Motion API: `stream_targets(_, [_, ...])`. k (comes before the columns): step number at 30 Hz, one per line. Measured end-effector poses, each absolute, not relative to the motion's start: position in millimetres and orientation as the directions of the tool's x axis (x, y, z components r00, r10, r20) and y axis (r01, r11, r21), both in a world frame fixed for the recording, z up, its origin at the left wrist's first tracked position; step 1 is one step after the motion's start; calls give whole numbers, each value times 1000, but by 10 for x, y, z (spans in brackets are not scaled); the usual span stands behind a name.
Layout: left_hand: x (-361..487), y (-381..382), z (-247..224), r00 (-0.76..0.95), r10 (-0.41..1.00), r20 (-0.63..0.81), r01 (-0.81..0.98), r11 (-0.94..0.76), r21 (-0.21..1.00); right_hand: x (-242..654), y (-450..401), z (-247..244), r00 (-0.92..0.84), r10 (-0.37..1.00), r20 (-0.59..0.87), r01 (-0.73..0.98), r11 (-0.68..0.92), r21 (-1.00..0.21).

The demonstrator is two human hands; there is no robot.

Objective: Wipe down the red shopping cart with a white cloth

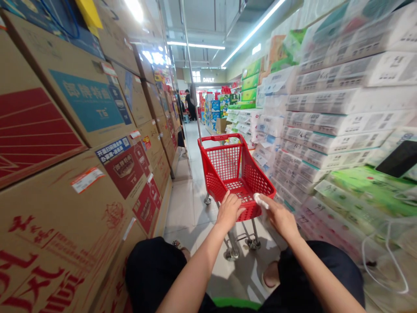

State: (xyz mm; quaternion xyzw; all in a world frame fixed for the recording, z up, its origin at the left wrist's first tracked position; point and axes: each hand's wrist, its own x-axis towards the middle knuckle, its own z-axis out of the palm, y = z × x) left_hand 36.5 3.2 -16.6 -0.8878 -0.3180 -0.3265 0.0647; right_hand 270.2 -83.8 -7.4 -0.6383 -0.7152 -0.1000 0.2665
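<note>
A small red plastic shopping cart [257,178] with a lattice basket and metal legs stands on the floor in front of me. My left hand [230,211] lies over the near rim at its left corner. Its fingers reach inside and the thumb stays on the outer side. At the near right corner is my right hand [282,217], with a crumpled white cloth or tissue [261,201] bunched at its fingertips against the rim. Nothing shows inside the basket.
Stacked cardboard cartons [65,208] wall the left side. Wrapped white packs [332,117] and green packs [368,187] rise on the right, with a dark phone-like object [397,158] on top. The tiled aisle [182,204] leads to a distant person [190,104].
</note>
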Motion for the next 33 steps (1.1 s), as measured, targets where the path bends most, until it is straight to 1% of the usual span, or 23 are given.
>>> stream_targets(2, [380, 20, -171, 586, 525, 617, 607, -789, 94, 2967, -820, -39, 83, 852, 517, 976, 36, -216])
stream_targets(3, [396, 15, -177, 586, 526, 616, 608, -788, 95, 3041, -811, -31, 116, 847, 519, 977, -2, -215])
stream_targets(5, [442, 9, -192, 585, 531, 613, 610, -786, 99, 3043, -806, -40, 115, 841, 529, 979, -6, -203])
stream_targets(7, [485, 5, -207, 581, 534, 614, 613, -784, 101, 2891, -823, -78, 44, 837, 545, 978, 77, -196])
stream_targets(10, [498, 4, -213, 582, 535, 613, 612, -784, 104, 2649, -868, -129, -120, 828, 547, 952, 252, -172])
stream_targets(12, [466, 4, -202, 590, 529, 610, 606, -790, 99, 2654, -871, -119, -178, 833, 524, 944, 294, -147])
stream_targets(14, [417, 4, -182, 602, 518, 608, 595, -799, 92, 2830, -828, -69, -139, 852, 505, 965, 231, -125])
stream_targets(17, [357, 7, -161, 613, 508, 605, 580, -809, 92, 3242, -709, 31, 0, 871, 491, 993, 59, -105])
stream_targets(19, [342, 9, -159, 613, 509, 605, 577, -811, 97, 3445, -644, 70, 76, 872, 483, 994, -26, -110])
stream_targets(21, [347, 10, -167, 605, 513, 608, 583, -806, 100, 3498, -626, 62, 97, 865, 492, 992, -47, -115])
stream_targets(24, [377, 10, -181, 593, 521, 615, 600, -794, 94, 3281, -691, -26, 0, 841, 541, 992, 68, -107])
stream_targets(26, [411, 6, -188, 591, 527, 611, 609, -788, 91, 2993, -764, -96, -68, 821, 567, 981, 159, -112])
stream_targets(28, [456, -4, -192, 585, 538, 607, 617, -781, 98, 2660, -832, -141, -101, 814, 572, 968, 212, -131])
stream_targets(30, [499, -20, -189, 571, 552, 608, 630, -769, 107, 2357, -881, -145, -150, 821, 552, 955, 264, -133])
stream_targets(33, [509, -37, -153, 559, 560, 611, 641, -760, 110, 2139, -924, -86, -178, 852, 493, 948, 283, -148])
